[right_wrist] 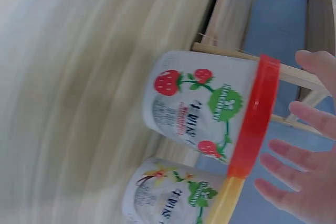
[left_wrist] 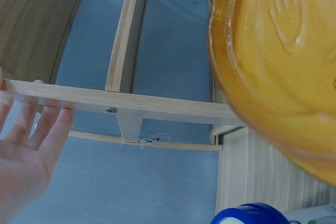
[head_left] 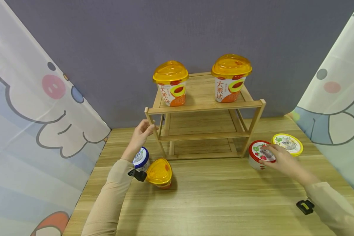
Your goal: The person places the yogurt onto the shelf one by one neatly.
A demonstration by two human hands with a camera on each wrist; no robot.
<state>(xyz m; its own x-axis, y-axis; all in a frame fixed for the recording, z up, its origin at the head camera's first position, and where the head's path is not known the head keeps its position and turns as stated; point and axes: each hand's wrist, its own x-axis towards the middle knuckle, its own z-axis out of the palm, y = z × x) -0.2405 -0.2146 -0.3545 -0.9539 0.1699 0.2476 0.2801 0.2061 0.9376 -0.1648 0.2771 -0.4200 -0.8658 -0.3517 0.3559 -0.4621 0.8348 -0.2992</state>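
My sleeved right forearm comes in from the lower right of the frame, a small black camera [head_left: 305, 207] at the wrist, and my right hand [head_left: 278, 159] hangs over the red-lidded strawberry tub [head_left: 257, 154] at the right, covering part of its lid. Those fingers are spread loosely and hold nothing; from the right wrist, a gap shows between the fingertips and the red rim. The tub stands upright on the wooden desk [head_left: 212, 203].

At lower left of centre, a cup with an orange-yellow lid [head_left: 160, 172] stands just beside my left wrist. Next to it is the blue-lidded tub [head_left: 140, 157], which my left forearm partly hides.

Right behind my right hand, the yellow-lidded tub [head_left: 288, 144] sits close against the strawberry one, crowding that side. The right front leg of the bamboo rack [head_left: 206, 106] stands just to the strawberry tub's left.

My left hand [head_left: 140, 136], left of centre, is at the rack's left front leg, its fingers fairly straight and reaching behind the wood; I cannot tell how firmly they press.

Up on the rack's top shelf stand two peach cups, the left peach cup [head_left: 171, 83] and the right peach cup [head_left: 231, 78], well apart. Behind them hangs a grey backdrop [head_left: 121, 49].
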